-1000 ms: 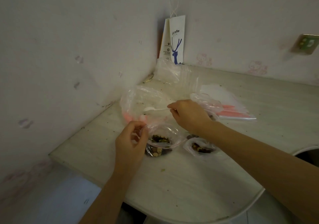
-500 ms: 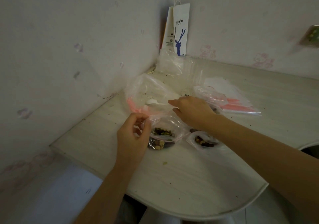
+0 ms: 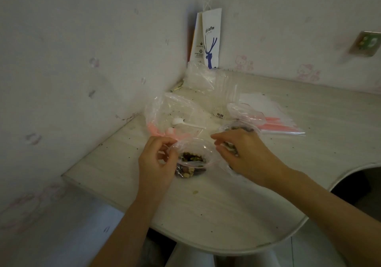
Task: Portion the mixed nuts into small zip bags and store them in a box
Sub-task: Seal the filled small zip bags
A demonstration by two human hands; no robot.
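A small zip bag [image 3: 192,159] partly filled with mixed nuts stands open on the pale table [image 3: 206,209]. My left hand [image 3: 157,161] pinches the bag's left rim. To its right, my right hand [image 3: 247,155] hovers with the fingers loosely apart at the bag's right rim and nothing in them. A white plastic spoon [image 3: 186,123] lies on a large clear bag with a pink zip strip [image 3: 171,110] just behind. Partly hidden behind my right hand is another small bag of nuts [image 3: 241,127]. No box is in view.
A stack of flat empty zip bags with pink strips [image 3: 276,122] lies at the right. A crumpled clear wrapper [image 3: 206,79] and a white paper coffee bag [image 3: 210,38] fill the corner. The wall runs close on the left. The table's front edge curves.
My right hand has let go of the spoon, which now lies on the large bag, and has drawn back to the small bag's right rim. My left hand kept its hold.
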